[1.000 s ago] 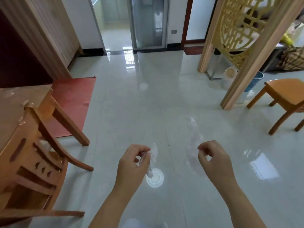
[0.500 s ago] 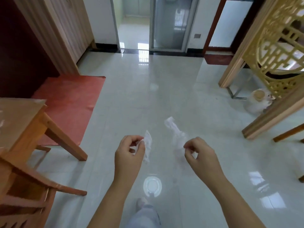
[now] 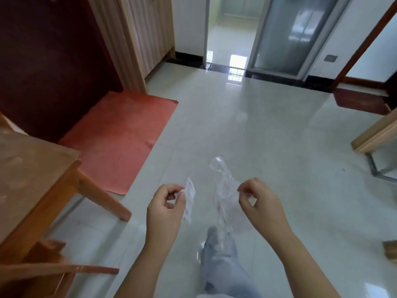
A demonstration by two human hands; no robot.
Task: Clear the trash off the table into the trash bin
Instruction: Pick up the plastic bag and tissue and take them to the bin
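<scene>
We're mid-carry — both hands loaded with trash, walking over the tiled floor point(image 3: 268, 130), away from the worktop point(image 3: 28, 175) at our left. Nearest us, a leg in light trousers point(image 3: 223, 265) steps forward between the forearms.

The left hand point(image 3: 165, 214) is pinched closed on a small white scrap wrapper point(image 3: 190, 201), thumb and forefinger on its top edge, the rest hanging down. The right hand point(image 3: 261, 206) is pinched closed on a clear plastic wrapper point(image 3: 222, 190) — a long crinkled film rising above the fingers and trailing below them. Both pieces are held in the air, apart from each other, touching nothing else.

The step we judge: transport to the bin. No trash bin is in view, so there's nothing to report about its contents. The next move calls for finding it, getting both hands above its mouth, then releasing — the film is light and could drift wide, so we'd drop it low.

Further out lie a red mat point(image 3: 120, 138) beside the worktop leg, then a dark wall panel, and a doorway point(image 3: 227, 33) with a glass door at the far end.
</scene>
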